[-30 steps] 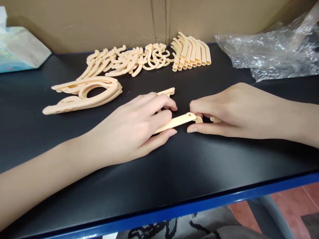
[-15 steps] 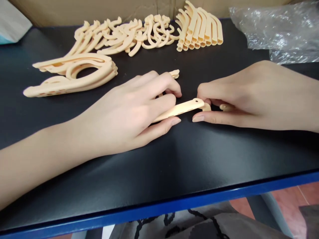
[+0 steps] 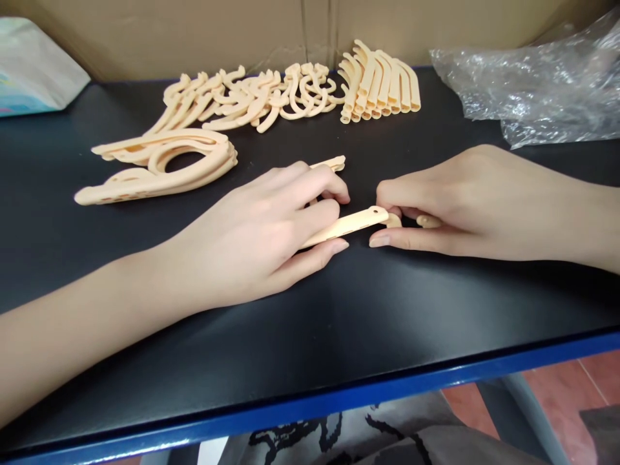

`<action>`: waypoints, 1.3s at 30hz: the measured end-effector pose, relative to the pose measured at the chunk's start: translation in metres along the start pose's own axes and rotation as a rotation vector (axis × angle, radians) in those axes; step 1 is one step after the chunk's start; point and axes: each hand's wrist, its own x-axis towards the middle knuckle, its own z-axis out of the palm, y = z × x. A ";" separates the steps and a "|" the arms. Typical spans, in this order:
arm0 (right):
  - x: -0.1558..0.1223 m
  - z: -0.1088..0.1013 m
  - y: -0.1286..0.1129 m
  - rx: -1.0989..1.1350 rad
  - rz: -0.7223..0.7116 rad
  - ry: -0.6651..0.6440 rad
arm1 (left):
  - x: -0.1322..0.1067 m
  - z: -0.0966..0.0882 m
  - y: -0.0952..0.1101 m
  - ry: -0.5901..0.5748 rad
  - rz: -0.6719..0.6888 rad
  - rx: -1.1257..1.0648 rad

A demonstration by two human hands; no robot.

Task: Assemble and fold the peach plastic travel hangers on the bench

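My left hand [image 3: 271, 236] lies over a cream plastic folding-hanger part [image 3: 356, 223], with thumb and fingers closed on it. One flat arm with a small hole at its tip points right from under the fingers, and another end [image 3: 333, 163] shows beyond the knuckles. Facing it, my right hand [image 3: 450, 206] pinches a small curved cream hook [image 3: 393, 221]. The hook's end meets or nearly meets the holed tip; whether they are joined I cannot tell. A rounded end [image 3: 429, 221] of cream plastic shows between the right thumb and fingers.
Finished-looking folded hangers [image 3: 165, 168] are stacked at the left. Loose hooks [image 3: 252, 97] lie in a heap at the back, beside a pile of curved tubular arms [image 3: 382, 84]. Crumpled clear plastic [image 3: 533, 90] is at back right, a tissue pack [image 3: 39, 68] at back left.
The camera view has tilted slightly, so things at the back of the table appear lower. Both hands keep nearly the same pose and hold.
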 end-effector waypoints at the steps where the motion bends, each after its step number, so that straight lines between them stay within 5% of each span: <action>1: 0.000 0.000 0.000 0.010 0.004 -0.001 | 0.000 -0.001 0.000 -0.008 0.001 -0.003; 39: -0.001 0.004 -0.005 -0.104 -0.087 0.097 | 0.000 -0.005 0.005 0.000 -0.017 -0.020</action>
